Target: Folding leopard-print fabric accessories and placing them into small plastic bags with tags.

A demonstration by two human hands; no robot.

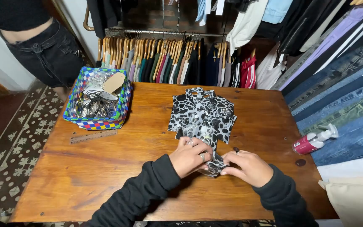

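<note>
Both hands, the left hand (190, 156) and right hand (247, 167), are pinching the near end of a soft, light black-and-white patterned garment (202, 115) lying mid-surface (106, 168), which looks limp and is probably best gripped at its edges.

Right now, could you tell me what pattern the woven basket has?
The basket has a multicoloured check of blue, green, red, yellow and white, seen in the head view.

Both hands (190, 156) (247, 167) together, fingers seemingly pinched
</note>
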